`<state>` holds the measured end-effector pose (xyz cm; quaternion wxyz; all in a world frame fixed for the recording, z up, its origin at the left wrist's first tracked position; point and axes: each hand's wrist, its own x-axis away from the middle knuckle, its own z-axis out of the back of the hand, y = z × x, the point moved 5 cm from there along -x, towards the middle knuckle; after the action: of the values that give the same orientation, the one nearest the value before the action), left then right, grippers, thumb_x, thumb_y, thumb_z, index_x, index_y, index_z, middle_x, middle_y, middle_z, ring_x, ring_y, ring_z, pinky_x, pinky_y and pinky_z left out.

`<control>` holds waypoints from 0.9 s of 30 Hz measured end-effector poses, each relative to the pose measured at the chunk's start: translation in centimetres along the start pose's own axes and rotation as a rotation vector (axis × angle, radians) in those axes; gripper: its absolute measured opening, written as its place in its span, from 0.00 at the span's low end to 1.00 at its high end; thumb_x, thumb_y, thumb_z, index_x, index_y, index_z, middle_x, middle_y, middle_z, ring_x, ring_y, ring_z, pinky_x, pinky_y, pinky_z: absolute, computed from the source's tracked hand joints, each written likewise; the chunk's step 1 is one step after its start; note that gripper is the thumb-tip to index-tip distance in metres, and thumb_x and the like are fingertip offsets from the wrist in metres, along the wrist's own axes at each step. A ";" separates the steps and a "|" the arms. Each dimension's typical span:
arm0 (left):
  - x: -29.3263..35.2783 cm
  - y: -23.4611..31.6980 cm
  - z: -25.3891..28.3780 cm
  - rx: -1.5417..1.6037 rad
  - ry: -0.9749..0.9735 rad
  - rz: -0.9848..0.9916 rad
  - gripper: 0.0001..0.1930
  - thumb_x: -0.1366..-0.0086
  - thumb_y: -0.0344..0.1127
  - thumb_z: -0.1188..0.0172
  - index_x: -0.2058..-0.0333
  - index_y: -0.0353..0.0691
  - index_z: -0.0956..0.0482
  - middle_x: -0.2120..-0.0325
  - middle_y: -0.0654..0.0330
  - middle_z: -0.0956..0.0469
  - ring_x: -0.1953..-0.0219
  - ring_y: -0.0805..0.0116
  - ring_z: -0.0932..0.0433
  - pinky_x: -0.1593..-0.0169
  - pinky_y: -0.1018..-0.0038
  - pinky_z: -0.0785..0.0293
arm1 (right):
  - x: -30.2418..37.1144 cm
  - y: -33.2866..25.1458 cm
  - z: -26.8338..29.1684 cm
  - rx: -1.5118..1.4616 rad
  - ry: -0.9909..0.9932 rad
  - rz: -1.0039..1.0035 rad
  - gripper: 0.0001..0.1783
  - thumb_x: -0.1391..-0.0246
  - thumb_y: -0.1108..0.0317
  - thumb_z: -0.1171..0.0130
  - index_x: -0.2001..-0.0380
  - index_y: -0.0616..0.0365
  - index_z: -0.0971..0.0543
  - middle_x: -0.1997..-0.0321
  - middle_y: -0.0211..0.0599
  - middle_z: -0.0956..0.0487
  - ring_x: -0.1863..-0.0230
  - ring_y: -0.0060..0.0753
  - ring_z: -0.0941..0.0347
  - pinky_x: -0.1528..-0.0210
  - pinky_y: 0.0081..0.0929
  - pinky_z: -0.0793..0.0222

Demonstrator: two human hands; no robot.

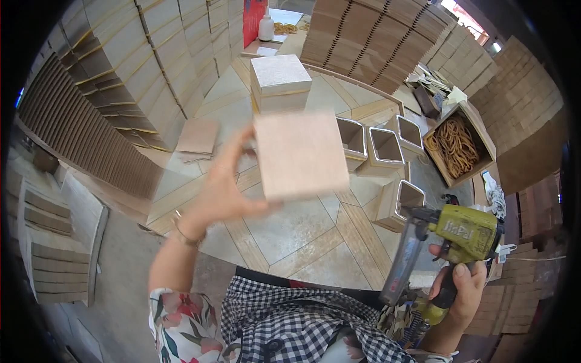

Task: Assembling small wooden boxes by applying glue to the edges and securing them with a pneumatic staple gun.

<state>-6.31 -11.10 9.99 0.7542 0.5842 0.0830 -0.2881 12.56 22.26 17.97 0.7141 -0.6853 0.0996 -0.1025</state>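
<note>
My left hand [233, 181] grips a pale square wooden box [302, 155] by its left side, held above the table with a flat square face toward me. Slight blur softens the hand and box. In my right hand [463, 290] is a yellow-green nail gun [469, 233], fingers wrapped round its black handle, its nose and magazine on the left side. Between box and gun stand several open wooden boxes with white-lined rims, one of them [400, 202] close to the gun's nose. A few thin square wooden panels [198, 137] lie left of my left hand.
Tall stacks of wooden pieces bound with yellow bands [163, 54] rise at the left. A banded pale block [281, 81] stands on the patterned table [308, 251]. At the right, a wooden box [487, 136] holds tan rubber bands. A white bottle [266, 28] stands at the back.
</note>
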 end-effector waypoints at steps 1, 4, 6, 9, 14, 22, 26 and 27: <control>-2.0 0.9 1.8 0.015 0.117 -0.049 0.52 0.62 0.44 0.26 0.39 0.32 0.42 0.46 0.52 0.33 0.47 0.62 0.31 0.45 0.69 0.34 | 0.0 0.3 0.9 0.005 0.034 0.023 0.28 0.46 0.64 0.43 0.49 0.77 0.35 0.56 0.65 0.24 0.86 0.32 0.28 0.84 0.22 0.31; -9.4 1.9 4.9 -0.034 0.114 -0.074 0.49 0.60 0.43 0.27 0.40 0.29 0.40 0.47 0.53 0.31 0.48 0.64 0.31 0.44 0.70 0.35 | 0.3 2.0 2.0 -0.011 0.063 -0.023 0.27 0.45 0.65 0.44 0.49 0.77 0.37 0.56 0.66 0.25 0.86 0.32 0.28 0.85 0.23 0.30; -12.7 0.1 6.1 -0.050 0.081 -0.008 0.48 0.57 0.45 0.27 0.40 0.29 0.40 0.48 0.52 0.31 0.47 0.64 0.31 0.43 0.69 0.37 | 0.3 3.1 2.5 -0.007 0.026 -0.104 0.27 0.45 0.66 0.44 0.49 0.76 0.37 0.56 0.66 0.25 0.85 0.34 0.28 0.85 0.23 0.31; -14.8 -2.8 6.1 0.115 0.037 0.126 0.48 0.56 0.46 0.26 0.40 0.30 0.40 0.49 0.51 0.30 0.46 0.63 0.32 0.41 0.68 0.38 | 0.7 4.0 2.6 -0.047 0.034 -0.131 0.26 0.45 0.67 0.44 0.49 0.76 0.37 0.56 0.65 0.24 0.85 0.34 0.28 0.84 0.23 0.31; -15.4 -4.0 6.5 0.105 0.039 0.122 0.49 0.56 0.46 0.26 0.39 0.30 0.41 0.48 0.51 0.31 0.45 0.62 0.33 0.41 0.68 0.38 | 0.7 4.6 3.0 -0.048 0.051 -0.151 0.25 0.44 0.68 0.45 0.49 0.76 0.37 0.56 0.64 0.24 0.85 0.34 0.28 0.84 0.24 0.30; -13.8 -3.9 6.2 0.031 0.142 0.078 0.49 0.56 0.44 0.26 0.38 0.30 0.43 0.47 0.49 0.32 0.45 0.62 0.33 0.40 0.68 0.38 | 0.6 5.4 3.0 -0.085 0.046 -0.163 0.24 0.44 0.68 0.45 0.50 0.76 0.35 0.57 0.62 0.24 0.84 0.34 0.28 0.83 0.24 0.29; -5.8 -1.6 -0.6 -0.622 0.319 -0.440 0.36 0.51 0.37 0.29 0.44 0.36 0.34 0.48 0.51 0.30 0.45 0.56 0.32 0.43 0.63 0.35 | 0.3 6.1 3.1 -0.083 0.070 -0.177 0.23 0.45 0.67 0.43 0.53 0.76 0.32 0.58 0.57 0.22 0.84 0.32 0.28 0.81 0.26 0.29; -4.2 -2.5 -3.7 -0.479 0.128 -0.423 0.31 0.51 0.36 0.28 0.48 0.37 0.31 0.50 0.52 0.29 0.45 0.53 0.31 0.44 0.60 0.35 | 0.2 6.1 2.8 -0.082 0.050 -0.207 0.24 0.46 0.67 0.43 0.53 0.76 0.32 0.58 0.57 0.22 0.84 0.32 0.27 0.81 0.26 0.29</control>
<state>-10.28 -6.62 8.74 0.7868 0.3770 0.3151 -0.3736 13.62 25.10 12.02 0.6684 -0.7177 0.0499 -0.1887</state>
